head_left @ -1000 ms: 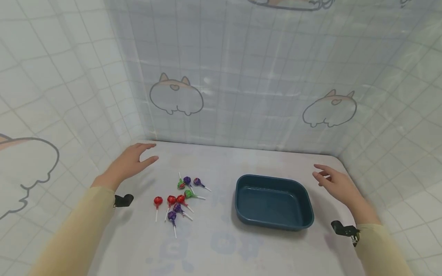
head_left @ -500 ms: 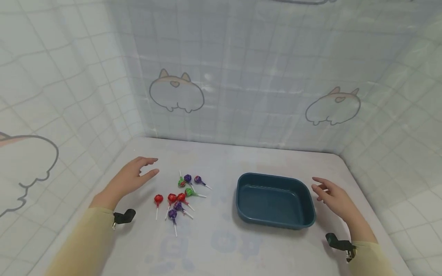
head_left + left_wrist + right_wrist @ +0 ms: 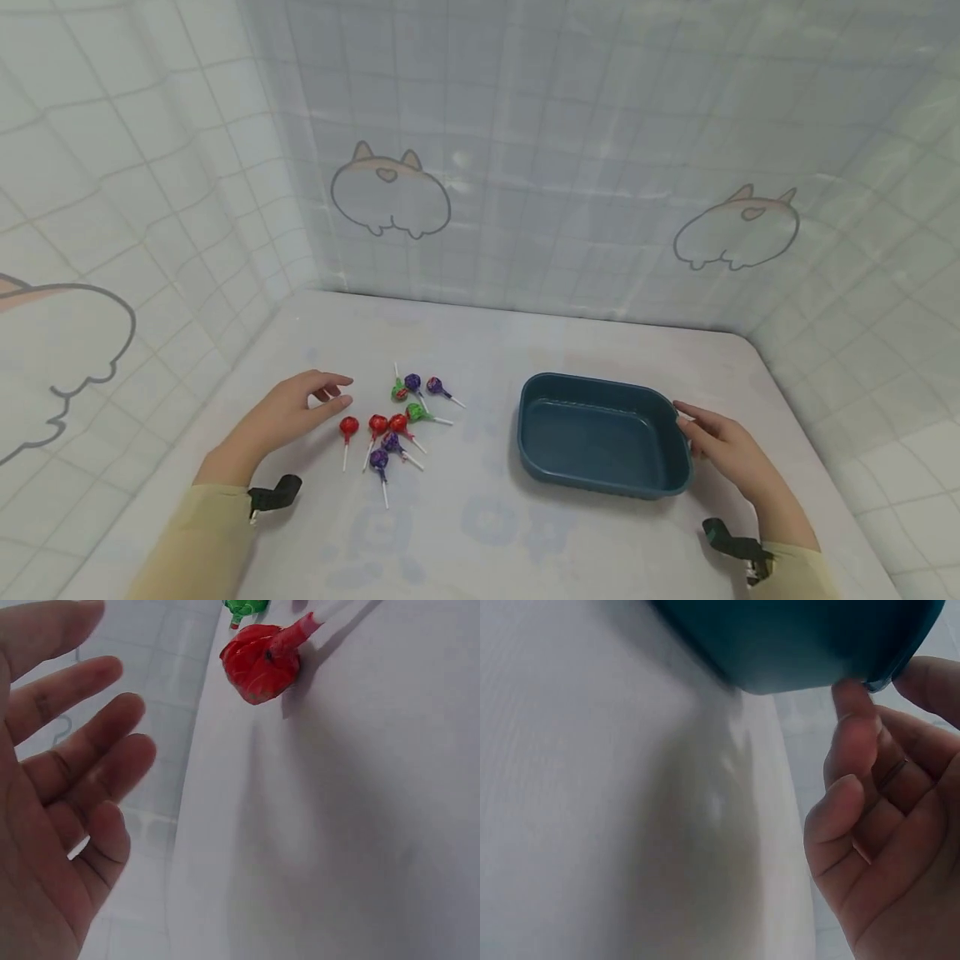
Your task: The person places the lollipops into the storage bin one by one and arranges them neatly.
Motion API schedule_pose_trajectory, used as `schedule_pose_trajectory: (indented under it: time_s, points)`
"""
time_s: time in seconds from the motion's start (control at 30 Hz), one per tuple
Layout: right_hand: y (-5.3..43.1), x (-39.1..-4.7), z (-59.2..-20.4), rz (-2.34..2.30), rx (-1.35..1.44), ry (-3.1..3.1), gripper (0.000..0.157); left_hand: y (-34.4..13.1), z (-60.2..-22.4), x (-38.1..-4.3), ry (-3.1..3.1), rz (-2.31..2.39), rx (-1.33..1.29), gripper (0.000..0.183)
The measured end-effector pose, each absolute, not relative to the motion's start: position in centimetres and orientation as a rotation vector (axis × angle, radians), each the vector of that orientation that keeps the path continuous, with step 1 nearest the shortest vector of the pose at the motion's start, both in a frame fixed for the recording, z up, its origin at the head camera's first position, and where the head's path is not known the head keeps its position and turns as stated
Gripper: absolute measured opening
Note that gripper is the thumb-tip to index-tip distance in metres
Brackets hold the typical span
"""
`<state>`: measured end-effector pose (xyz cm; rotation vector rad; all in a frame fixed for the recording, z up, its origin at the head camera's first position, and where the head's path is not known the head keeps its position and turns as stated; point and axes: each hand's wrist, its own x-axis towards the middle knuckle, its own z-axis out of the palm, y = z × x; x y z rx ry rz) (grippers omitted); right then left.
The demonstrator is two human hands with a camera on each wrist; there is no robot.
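Note:
In the head view, a dark blue rectangular plastic basin stands on the right half of the table. My right hand is at its right end, gripping the rim; the right wrist view has the thumb at the rim and curled fingers against the outer wall. My left hand hovers left of several wrapped lollipops, fingers loosely bent and holding nothing. Nearest to it lies a red lollipop. Green lollipops and purple lollipops lie close together, sticks pointing various ways.
The white table has faint blue printing near its front. Pale grid-patterned curtains with cartoon animal drawings enclose the back and both sides. Each wrist carries a small black camera mount, such as the left mount.
Both hands have come lower and nearer the viewer in the head view. My right hand has gone from beside the basin to its rim; my left is closer to the lollipops.

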<state>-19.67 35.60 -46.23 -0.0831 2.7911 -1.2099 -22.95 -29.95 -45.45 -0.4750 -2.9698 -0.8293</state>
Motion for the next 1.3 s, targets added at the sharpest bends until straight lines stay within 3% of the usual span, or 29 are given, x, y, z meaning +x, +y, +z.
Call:
schedule_pose_trajectory:
  time_s: [0.5,1.3]
  points:
    - [35.5,-20.3,-45.7,-1.243,-0.163,2.737,0.055,-29.9,-46.8,-21.9,-3.12,-0.956,-0.387,0.048]
    - [30.9,-19.5,-46.3,-1.345,-0.19,2.621,0.052,-28.6,-46.9,-21.8,-3.189,-0.806,-0.363,0.04]
